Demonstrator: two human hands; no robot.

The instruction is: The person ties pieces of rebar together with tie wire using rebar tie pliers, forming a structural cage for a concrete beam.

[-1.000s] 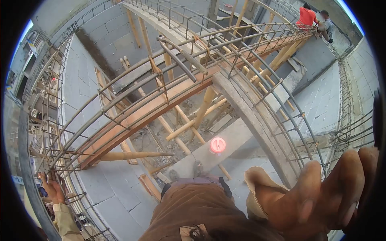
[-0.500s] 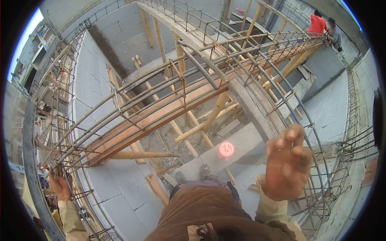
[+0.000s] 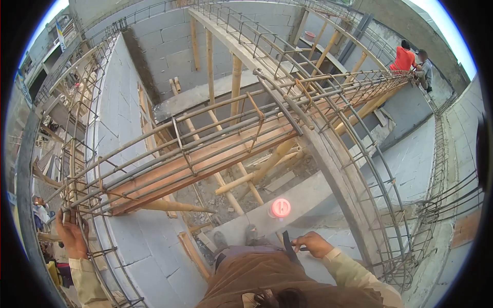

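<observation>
Left hand (image 3: 73, 235) open at rebar (image 3: 82, 199), right hand (image 3: 314, 245) closed on black item (image 3: 289, 247), red lid (image 3: 281, 208) past feet (image 3: 250, 235), two people (image 3: 404, 59) far off

the single head view, a round fisheye, looks forward and steeply down from above the wearer's brown garment (image 3: 251, 277), very close at the near edge, across the rebar cage (image 3: 179, 136) to two people (image 3: 404, 59) at far right.

Brown garment (image 3: 257, 274) – beige sleeves (image 3: 350, 268), dark shoes (image 3: 251, 233)
</observation>
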